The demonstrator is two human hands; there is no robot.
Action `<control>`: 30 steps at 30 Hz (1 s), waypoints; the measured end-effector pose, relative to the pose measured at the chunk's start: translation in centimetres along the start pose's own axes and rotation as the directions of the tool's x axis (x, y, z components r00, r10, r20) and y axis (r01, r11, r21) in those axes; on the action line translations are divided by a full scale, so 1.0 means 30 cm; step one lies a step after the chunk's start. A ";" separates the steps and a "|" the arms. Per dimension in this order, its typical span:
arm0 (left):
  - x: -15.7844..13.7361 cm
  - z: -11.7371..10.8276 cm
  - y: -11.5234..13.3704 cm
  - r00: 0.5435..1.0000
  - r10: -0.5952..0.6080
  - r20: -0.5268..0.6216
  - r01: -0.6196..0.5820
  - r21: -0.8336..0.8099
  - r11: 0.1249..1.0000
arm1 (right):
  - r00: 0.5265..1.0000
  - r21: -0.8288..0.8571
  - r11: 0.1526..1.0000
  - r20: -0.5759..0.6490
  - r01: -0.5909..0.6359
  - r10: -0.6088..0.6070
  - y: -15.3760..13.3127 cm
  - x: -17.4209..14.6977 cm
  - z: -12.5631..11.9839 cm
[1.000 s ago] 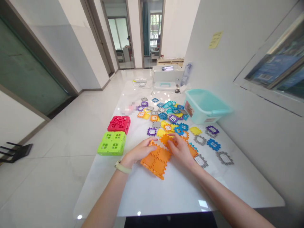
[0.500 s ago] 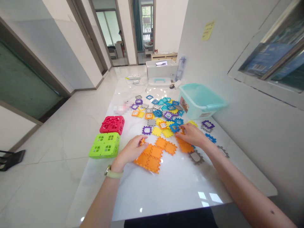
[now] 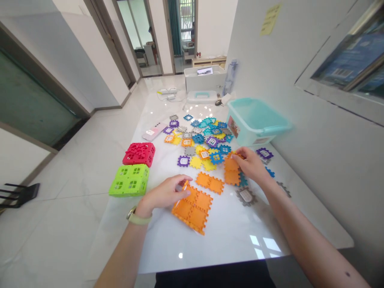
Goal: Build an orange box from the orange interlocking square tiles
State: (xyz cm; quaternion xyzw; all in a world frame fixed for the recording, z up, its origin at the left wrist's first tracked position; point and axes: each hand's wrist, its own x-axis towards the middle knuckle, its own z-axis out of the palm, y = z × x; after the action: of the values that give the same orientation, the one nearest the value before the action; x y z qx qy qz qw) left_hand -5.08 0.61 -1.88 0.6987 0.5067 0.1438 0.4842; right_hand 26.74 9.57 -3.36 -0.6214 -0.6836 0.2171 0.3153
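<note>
My left hand (image 3: 168, 193), with a watch on its wrist, pinches the upper left edge of a square orange panel (image 3: 196, 208) of joined interlocking building tiles. A strip along that panel's edge stands up. Between my hands a flat two-tile orange strip (image 3: 210, 182) lies on the table. Another orange strip (image 3: 232, 170) is gripped at its upper right by my right hand (image 3: 248, 163) and is tilted up, with a blue tile (image 3: 243, 181) partly under it. Near my right hand lies a grey window tile (image 3: 246, 196).
Loose tiles in blue, yellow, purple and grey (image 3: 190, 151) spread over the middle of the white table (image 3: 228, 244). A red block (image 3: 139, 154) and a green block (image 3: 130, 181) stand left. A teal bin (image 3: 258, 120) is by the wall; a phone (image 3: 154, 131) lies at the back left.
My left hand has drawn the square panel toward me, away from the flat two-tile strip. My right hand has lifted and turned its strip more upright. The view has shifted slightly.
</note>
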 end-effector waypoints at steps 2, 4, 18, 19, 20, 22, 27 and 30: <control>-0.004 0.000 0.003 1.000 0.002 0.017 -0.001 -0.020 1.000 | 0.979 -0.018 1.000 -0.201 0.010 -0.014 -0.015 -0.004 -0.010; -0.010 0.003 0.011 1.000 -0.001 0.019 0.001 -0.024 1.000 | 0.932 -0.046 0.997 -0.355 0.060 -0.073 -0.056 -0.029 -0.004; -0.038 0.020 0.068 0.994 0.025 -0.109 0.015 0.347 0.938 | 0.968 0.091 0.988 0.205 0.128 -0.145 -0.246 -0.234 0.231; -0.038 0.015 0.066 0.994 0.029 -0.103 0.008 0.343 0.939 | 0.975 0.055 0.991 0.180 0.124 -0.132 -0.234 -0.220 0.224; -0.038 0.011 0.063 0.995 0.032 -0.097 0.002 0.333 0.943 | 0.979 0.025 0.992 0.162 0.120 -0.123 -0.224 -0.209 0.218; -0.036 0.007 0.060 0.995 0.040 -0.095 -0.009 0.308 0.951 | 0.981 -0.005 0.993 0.155 0.120 -0.118 -0.215 -0.203 0.215; -0.023 0.024 0.056 0.989 0.097 -0.109 -0.061 0.302 0.951 | 0.954 -0.057 0.971 0.207 0.234 -0.218 -0.240 -0.260 0.252; -0.014 0.041 0.051 0.984 0.119 -0.132 -0.072 0.318 0.945 | 0.900 0.040 0.946 0.297 0.323 -0.320 -0.258 -0.286 0.262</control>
State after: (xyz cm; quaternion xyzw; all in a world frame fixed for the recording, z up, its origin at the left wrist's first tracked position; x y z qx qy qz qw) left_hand -3.53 -0.43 -1.11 0.7773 0.5233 0.1371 0.3210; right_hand 15.96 0.83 -4.96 -0.4618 -0.8175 0.2501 0.2364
